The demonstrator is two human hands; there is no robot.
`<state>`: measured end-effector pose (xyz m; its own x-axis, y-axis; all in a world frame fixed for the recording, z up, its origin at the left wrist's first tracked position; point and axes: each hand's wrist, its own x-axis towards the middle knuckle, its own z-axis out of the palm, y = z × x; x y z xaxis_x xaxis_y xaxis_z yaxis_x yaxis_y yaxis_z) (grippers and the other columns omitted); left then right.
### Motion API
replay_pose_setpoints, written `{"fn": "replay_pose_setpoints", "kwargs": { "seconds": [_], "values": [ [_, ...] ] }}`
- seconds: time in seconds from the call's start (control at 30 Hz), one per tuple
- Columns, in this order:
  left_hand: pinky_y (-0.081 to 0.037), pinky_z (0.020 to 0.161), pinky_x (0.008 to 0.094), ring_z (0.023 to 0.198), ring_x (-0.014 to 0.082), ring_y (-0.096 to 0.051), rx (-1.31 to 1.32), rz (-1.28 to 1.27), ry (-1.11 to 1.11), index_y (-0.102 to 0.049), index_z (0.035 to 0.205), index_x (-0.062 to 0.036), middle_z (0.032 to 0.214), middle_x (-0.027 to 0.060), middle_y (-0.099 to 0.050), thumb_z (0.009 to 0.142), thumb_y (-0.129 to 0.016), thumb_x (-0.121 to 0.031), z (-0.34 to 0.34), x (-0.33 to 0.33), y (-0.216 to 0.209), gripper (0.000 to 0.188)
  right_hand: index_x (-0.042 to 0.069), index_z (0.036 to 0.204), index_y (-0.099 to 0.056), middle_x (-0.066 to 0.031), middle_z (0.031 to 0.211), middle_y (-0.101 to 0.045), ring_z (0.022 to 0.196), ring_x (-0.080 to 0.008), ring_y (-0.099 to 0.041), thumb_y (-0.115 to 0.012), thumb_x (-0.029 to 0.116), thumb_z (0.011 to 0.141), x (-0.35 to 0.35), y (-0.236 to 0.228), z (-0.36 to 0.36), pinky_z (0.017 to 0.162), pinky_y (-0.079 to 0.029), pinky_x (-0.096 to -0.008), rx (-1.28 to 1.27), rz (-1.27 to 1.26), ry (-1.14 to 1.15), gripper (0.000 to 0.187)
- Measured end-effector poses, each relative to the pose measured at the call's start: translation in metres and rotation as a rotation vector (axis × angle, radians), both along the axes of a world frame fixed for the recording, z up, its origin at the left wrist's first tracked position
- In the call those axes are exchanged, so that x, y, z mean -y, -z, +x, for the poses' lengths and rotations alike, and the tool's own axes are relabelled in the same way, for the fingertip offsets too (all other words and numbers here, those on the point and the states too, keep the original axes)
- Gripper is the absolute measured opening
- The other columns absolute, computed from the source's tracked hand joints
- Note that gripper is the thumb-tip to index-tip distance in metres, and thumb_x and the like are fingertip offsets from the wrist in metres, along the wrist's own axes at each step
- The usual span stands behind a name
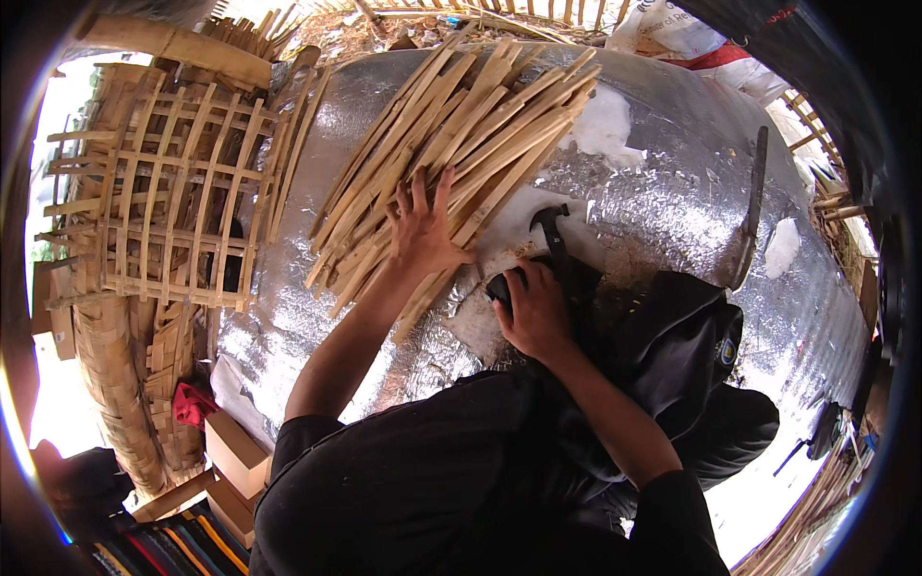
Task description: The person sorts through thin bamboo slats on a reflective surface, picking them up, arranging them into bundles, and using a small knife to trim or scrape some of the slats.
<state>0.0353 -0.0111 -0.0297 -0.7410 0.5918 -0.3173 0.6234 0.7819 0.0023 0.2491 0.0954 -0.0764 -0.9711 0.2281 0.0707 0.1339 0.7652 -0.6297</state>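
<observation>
A large loose pile of split bamboo strips [480, 115] lies slantwise on the silvery foil sheet. My left hand [423, 230] rests on the strips' near part, fingers spread and closed around nothing. My right hand [538, 312] is near my lap, its fingers curled over a small black object [498, 290] whose kind I cannot make out. Just beyond that hand is a black hammer [551, 226], its head pointing away from me and its lower part hidden among dark cloth.
A woven bamboo lattice [182, 192] stands at the left. On the right of the foil sheet [672, 211] lies a long dark blade-like strip [754, 206]. Cardboard boxes [235, 451] and a red cloth [194, 405] sit at the lower left. White sacks [672, 38] are at the far right.
</observation>
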Motion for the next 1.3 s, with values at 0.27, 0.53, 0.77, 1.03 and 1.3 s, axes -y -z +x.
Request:
{"fn": "replay_pose_setpoints", "kwargs": {
  "seconds": [0.27,0.53,0.77,1.03,1.3],
  "values": [
    [-0.062,0.080,0.0380,0.095,0.0320,-0.074,-0.022,0.548,-0.031,-0.050,0.147,-0.0117,0.123,0.0199,-0.071,0.077,-0.091,-0.032,-0.069,0.047,-0.007,0.083,0.003,0.125,-0.056,-0.0189,0.132,-0.052,0.123,-0.0384,-0.050,-0.075,0.022,0.086,0.004,0.009,0.000,0.100,-0.045,-0.0501,0.000,-0.040,0.027,0.047],
    [-0.044,0.109,0.0609,0.145,0.0459,-0.037,-0.125,0.184,-0.006,-0.026,0.159,-0.0172,0.161,0.0255,-0.031,0.068,-0.085,-0.068,-0.041,0.026,-0.002,0.120,0.003,0.124,-0.058,-0.0186,0.133,-0.052,0.124,-0.0381,-0.050,-0.075,0.022,0.085,0.000,0.008,0.001,0.100,-0.045,-0.0494,0.015,-0.049,0.041,0.046],
    [-0.047,0.106,0.0612,0.134,0.0491,-0.046,-0.079,0.224,0.040,-0.021,0.161,-0.0176,0.154,0.0261,-0.038,0.059,-0.096,-0.051,-0.021,0.024,0.008,0.130,0.003,0.123,-0.059,-0.0185,0.132,-0.053,0.124,-0.0382,-0.050,-0.075,0.022,0.085,-0.002,0.007,0.003,0.101,-0.045,-0.0493,-0.018,-0.039,0.021,0.046],
    [-0.057,0.098,0.0431,0.111,0.0365,-0.070,0.154,0.432,-0.054,-0.041,0.154,-0.0162,0.125,0.0211,-0.069,0.080,-0.087,-0.034,-0.076,0.052,-0.008,0.089,0.003,0.122,-0.059,-0.0191,0.132,-0.052,0.123,-0.0386,-0.050,-0.075,0.022,0.084,0.000,0.011,0.003,0.100,-0.046,-0.0497,-0.026,-0.062,0.039,0.045],
    [-0.057,0.085,0.0379,0.098,0.0282,-0.074,0.113,0.543,-0.185,-0.074,0.119,-0.0078,0.109,0.0167,-0.075,0.098,-0.071,-0.039,-0.113,0.066,-0.015,0.037,0.003,0.121,-0.058,-0.0184,0.132,-0.053,0.124,-0.0378,-0.050,-0.076,0.021,0.084,0.002,0.013,0.001,0.100,-0.046,-0.0494,0.000,-0.066,0.048,0.045]
  ]
}}
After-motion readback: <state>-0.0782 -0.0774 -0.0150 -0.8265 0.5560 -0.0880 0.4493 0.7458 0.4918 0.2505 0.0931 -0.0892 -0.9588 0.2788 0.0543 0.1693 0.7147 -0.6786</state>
